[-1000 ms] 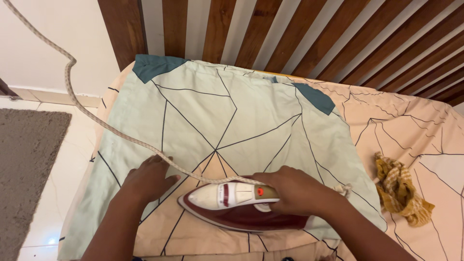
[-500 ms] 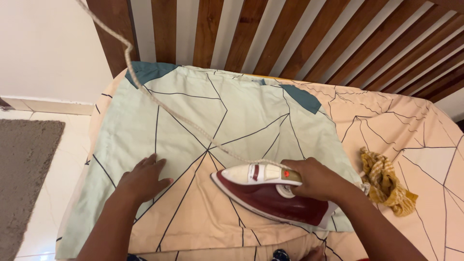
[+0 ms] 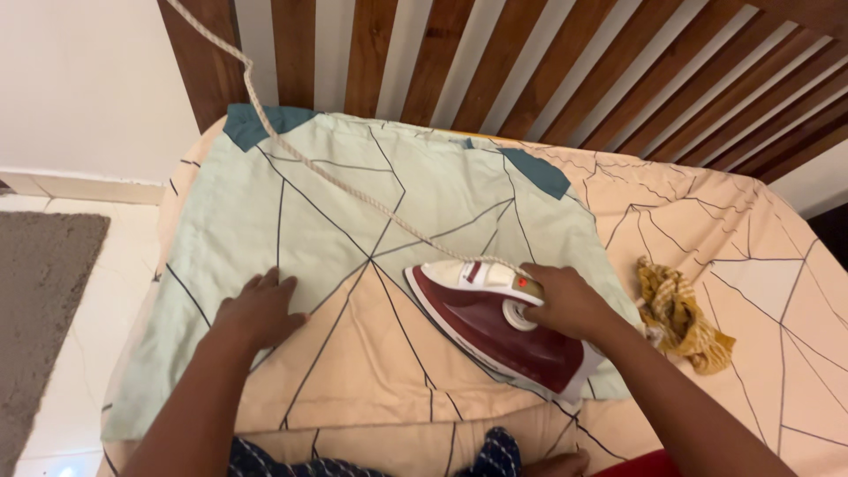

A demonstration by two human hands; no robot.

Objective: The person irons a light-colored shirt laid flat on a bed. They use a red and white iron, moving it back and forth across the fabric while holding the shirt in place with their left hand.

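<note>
A maroon and white iron (image 3: 499,322) is gripped by its handle in the right hand (image 3: 565,300), fingers closed around it, sole pressed flat on a pale green and peach pillowcase (image 3: 353,221) spread over the bed sheet (image 3: 760,256). The left hand (image 3: 261,309) is laid open and flat on the cloth, holding nothing, apparently to keep it taut and unshifted. The iron sits directly under the right hand, well apart from the left. Its braided cord (image 3: 309,163) is trailed up across the cloth toward the slatted headboard (image 3: 548,62). A crumpled yellow cloth (image 3: 680,318) lies near the right wrist.
</note>
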